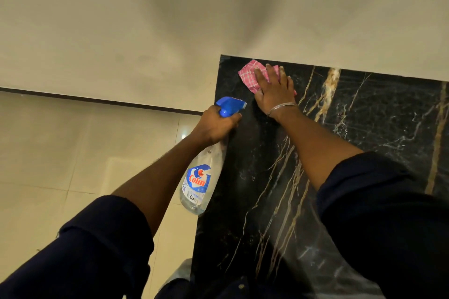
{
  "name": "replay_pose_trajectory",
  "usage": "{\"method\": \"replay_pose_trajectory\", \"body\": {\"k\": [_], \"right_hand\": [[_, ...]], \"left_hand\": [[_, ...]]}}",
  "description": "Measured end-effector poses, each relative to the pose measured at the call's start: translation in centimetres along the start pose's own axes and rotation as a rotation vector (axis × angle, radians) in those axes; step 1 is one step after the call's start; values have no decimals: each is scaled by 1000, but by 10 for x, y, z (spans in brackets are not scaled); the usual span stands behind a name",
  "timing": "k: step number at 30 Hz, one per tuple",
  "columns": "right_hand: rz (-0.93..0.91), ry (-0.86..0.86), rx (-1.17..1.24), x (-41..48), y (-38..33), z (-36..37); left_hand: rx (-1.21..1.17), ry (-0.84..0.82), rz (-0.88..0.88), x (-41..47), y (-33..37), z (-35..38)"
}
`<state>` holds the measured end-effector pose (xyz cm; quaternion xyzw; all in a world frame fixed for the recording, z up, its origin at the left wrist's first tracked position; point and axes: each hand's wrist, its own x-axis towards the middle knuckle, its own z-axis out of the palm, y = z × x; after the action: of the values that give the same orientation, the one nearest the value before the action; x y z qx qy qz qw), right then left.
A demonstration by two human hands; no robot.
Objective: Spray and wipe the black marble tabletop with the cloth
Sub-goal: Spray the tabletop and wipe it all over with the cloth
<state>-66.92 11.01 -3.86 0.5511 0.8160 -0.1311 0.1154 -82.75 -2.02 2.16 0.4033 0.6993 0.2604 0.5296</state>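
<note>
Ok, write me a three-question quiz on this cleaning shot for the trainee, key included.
1. Which hand presses the pink checked cloth flat on the black gold-veined marble tabletop? A) left B) right C) both
2. True or false: the clear plastic spray bottle with a blue trigger head stands on the tabletop.
3. Fill in: the cloth lies near the tabletop's far ____ corner.

Key
1. B: the right hand, fingers straight.
2. False: the left hand grips it by the neck, in the air beside the table's edge.
3. left
</note>
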Motion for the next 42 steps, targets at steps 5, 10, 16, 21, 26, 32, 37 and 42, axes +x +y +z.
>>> {"method": "replay_pose_trajectory", "body": {"k": [5,10,16,21,26,32,37,42], "right_hand": [[-26,-8,17,23,4,-10],[-38,-52,-11,9,1,-16],[-102,-22,-40,-72,12,13],[-147,66,-45,-150,18,38],[61,240,829,-184,36,21],[642,47,2425,-196,67,-19],[535,78,2498,-207,84,-33],[495,54,2519,-204,102,-36]], "left_hand": [[0,9,-23,4,3,2],[-23,51,-3,-10,12,7],[-55,67,-10,-35,18,24],[-40,50,63,-55,28,40],[-23,59,92,-73,38,50],[22,-25,124,-91,57,71],[83,-32,169,-101,74,90],[111,28,253,-108,90,106]]}}
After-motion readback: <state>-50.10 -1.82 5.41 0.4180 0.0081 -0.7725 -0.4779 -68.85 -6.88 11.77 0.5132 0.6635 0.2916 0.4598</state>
